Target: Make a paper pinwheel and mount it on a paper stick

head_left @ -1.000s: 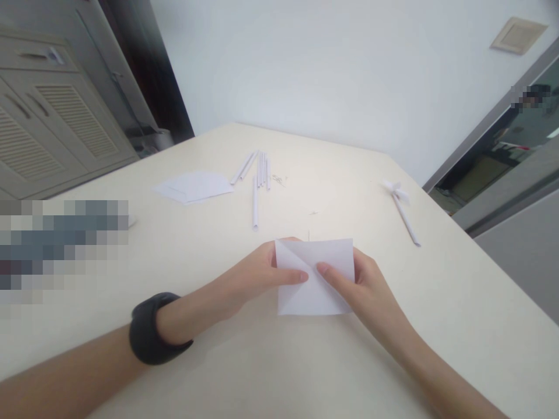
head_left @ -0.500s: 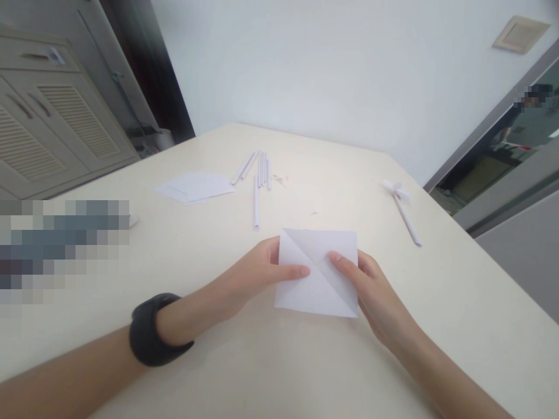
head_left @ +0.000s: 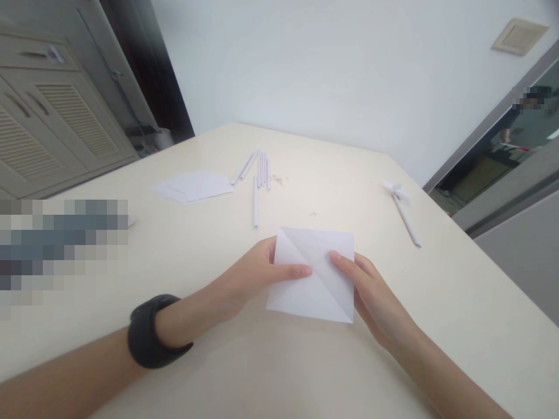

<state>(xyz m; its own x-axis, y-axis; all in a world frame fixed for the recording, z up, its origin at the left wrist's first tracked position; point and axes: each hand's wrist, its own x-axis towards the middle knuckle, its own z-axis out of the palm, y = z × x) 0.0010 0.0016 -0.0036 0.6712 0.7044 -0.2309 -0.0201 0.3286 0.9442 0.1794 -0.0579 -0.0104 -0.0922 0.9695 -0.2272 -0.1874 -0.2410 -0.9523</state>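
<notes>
A square sheet of white paper (head_left: 301,299) with a diagonal crease from its upper left to its lower right corner is held above the table. My left hand (head_left: 257,270) grips its left side, thumb across the front and fingers hidden behind. On the opposite side, my right hand (head_left: 371,285) pinches the sheet the same way, its thumb near the upper middle. A dark band (head_left: 159,331) circles my left wrist.
Several rolled paper tubes (head_left: 255,203) lie beyond the sheet on the cream table (head_left: 201,361). Left of them is a stack of white paper (head_left: 196,185). A paper pinwheel on a stick (head_left: 404,215) rests at the right. A white wall (head_left: 283,70) stands behind; a blurred patch covers the left.
The sheet has tilted slightly, its lower edge swinging down and to the left. Both hands keep their hold and have barely moved.
</notes>
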